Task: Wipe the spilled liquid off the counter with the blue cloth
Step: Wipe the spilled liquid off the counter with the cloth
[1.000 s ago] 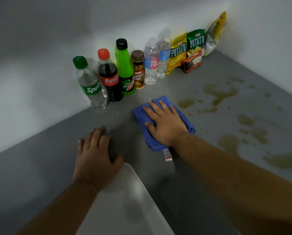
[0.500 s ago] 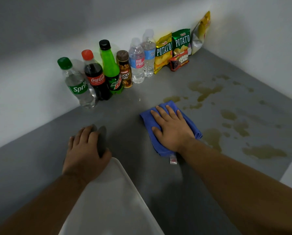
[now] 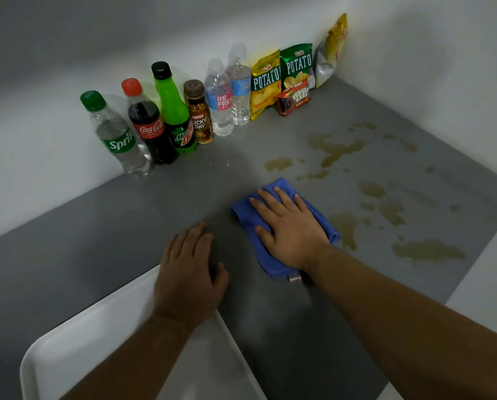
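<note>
right hand lay flat, fingers straight, pressing blue cloth on counter; spilled liquid just beside; left hand rested flat, relaxed.

Dim, flat indoor light with a cool grey cast. The blue cloth is in focus and its colour reads clearly.

- Left of the cloth: a broad soft shadow darkens the table around the left hand. The right hand, on the cloth, is lit brighter.
- Right of the cloth: the spilled liquid looks dull, with no glare.
- Just beyond the cloth: a few tiny glints on the table.
- Far beyond it to the left: the Sprite bottle leans outward from wide-angle bending.
- Below the cloth: the forearms are dark and soft.
- Below-left of the cloth: the white tray is the brightest surface.
</note>
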The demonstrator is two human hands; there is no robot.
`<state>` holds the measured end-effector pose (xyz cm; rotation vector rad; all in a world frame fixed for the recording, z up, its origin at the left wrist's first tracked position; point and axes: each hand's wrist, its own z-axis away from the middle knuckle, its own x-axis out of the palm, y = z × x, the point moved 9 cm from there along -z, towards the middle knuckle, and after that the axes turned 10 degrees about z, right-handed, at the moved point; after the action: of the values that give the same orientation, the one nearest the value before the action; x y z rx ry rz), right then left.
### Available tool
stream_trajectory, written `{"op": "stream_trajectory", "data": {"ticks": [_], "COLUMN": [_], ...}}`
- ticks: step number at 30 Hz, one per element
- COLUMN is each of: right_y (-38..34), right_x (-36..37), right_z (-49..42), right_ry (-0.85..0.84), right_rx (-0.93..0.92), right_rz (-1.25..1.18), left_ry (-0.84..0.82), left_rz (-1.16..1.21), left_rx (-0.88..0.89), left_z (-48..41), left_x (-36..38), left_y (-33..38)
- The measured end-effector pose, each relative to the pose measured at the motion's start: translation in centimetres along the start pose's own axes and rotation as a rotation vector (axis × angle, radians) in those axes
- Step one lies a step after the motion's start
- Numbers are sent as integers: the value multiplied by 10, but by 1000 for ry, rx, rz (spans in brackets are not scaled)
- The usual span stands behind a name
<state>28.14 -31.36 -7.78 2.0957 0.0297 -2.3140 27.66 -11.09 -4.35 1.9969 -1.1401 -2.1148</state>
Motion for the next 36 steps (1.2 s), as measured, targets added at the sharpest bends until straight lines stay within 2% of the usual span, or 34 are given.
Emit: {"op": "stream_trajectory", "data": {"ticks": [4,13,20,24,28,36], "right_y": [-6,-3,-4,-16,4,12], "right_x": [2,9,-2,4,7,6], "right_z": [-5,53,31,67,88,75], "right_ry": [-12,-42,-11,-1,-18,-5], "right_rx": [47,-167,45,-23,-92,39], "right_rz": [-18,31,-25,-44,-27,-26], "left_ry": [24,66,115,111,84,-34], "left_rz": [-13,-65,-62,-58,-77,-57], "left_rx": [-90,-168,-142,-151,-173,-12], "left_z": [2,15,17,18,17,-15], "left_x": [-5,-17,-19,-19,-19,15], "left_y": [-15,-29,-33,-38,-36,33]}}
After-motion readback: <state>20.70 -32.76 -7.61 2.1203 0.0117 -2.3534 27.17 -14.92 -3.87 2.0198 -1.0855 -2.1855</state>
